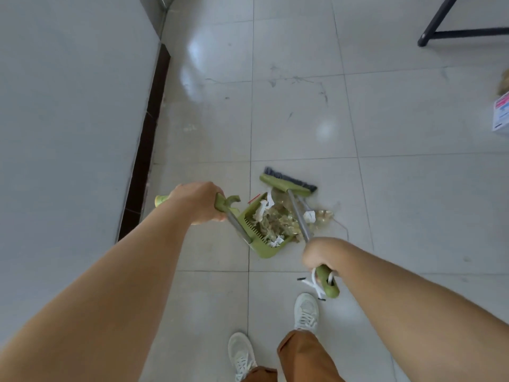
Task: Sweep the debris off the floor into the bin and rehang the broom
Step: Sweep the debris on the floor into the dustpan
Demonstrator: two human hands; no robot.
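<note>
A green dustpan sits on the tiled floor ahead of my feet, holding a heap of crumpled wrappers and paper scraps, the debris. My left hand grips the green top of the dustpan's long handle. My right hand grips the green end of the broom handle, from which a white cord hangs. The broom head, green with dark bristles, rests on the floor just beyond the dustpan. A few clear wrappers lie outside the pan to its right.
A white wall with a dark skirting board runs along the left. Black metal furniture legs stand at the top right. A white and pink box lies at the right edge. My two shoes are just behind the pan.
</note>
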